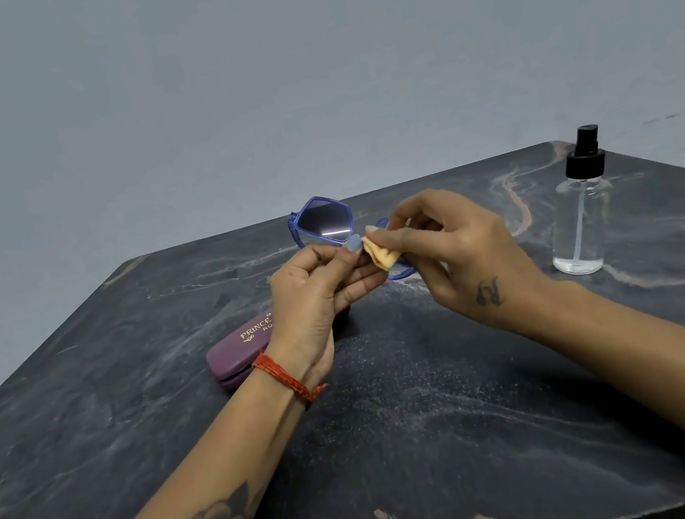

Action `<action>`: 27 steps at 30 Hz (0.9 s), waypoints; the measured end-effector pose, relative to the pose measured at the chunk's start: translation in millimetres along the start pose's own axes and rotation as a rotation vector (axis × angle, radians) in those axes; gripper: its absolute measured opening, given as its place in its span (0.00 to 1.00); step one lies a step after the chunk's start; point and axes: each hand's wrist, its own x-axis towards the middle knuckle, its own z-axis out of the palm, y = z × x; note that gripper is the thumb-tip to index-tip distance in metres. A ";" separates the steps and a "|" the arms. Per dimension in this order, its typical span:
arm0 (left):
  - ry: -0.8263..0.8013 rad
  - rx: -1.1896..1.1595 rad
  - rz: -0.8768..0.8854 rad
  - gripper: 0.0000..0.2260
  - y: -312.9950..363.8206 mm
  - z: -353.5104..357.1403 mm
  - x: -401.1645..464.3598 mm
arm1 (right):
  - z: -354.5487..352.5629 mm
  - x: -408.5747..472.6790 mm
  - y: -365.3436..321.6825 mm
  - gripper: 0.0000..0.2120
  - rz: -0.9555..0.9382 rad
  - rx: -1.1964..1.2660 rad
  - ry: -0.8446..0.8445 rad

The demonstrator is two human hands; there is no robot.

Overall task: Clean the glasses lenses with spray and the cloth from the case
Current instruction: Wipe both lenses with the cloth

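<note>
Forearms reach in from 6 o'clock over the dark table [411, 453]. Left hand [314, 291] pinches the blue glasses [323, 224] near the bridge, held up at centre. Right hand [444, 250] pinches the folded cloth [383, 255] on the right lens. Case [240, 350] lies shut at 9 o'clock; spray bottle [577, 213] stands at 2. Judgement: cloth out, wiping underway; left lens uncovered, whether wiped I cannot tell.

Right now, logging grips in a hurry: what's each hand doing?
Left hand: holding the blue glasses by the bridge.
Right hand: pinching the orange cloth.
</note>
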 end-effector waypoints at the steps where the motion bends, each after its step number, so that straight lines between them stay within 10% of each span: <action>1: 0.005 -0.004 -0.003 0.05 0.0 -0.4 0.4 | -1.2 -1.2 1.9 0.13 -0.018 -0.008 -0.003; 27: 0.015 -0.012 -0.008 0.04 3.1 -1.2 -0.9 | -10.4 0.2 3.3 0.10 0.026 0.092 0.006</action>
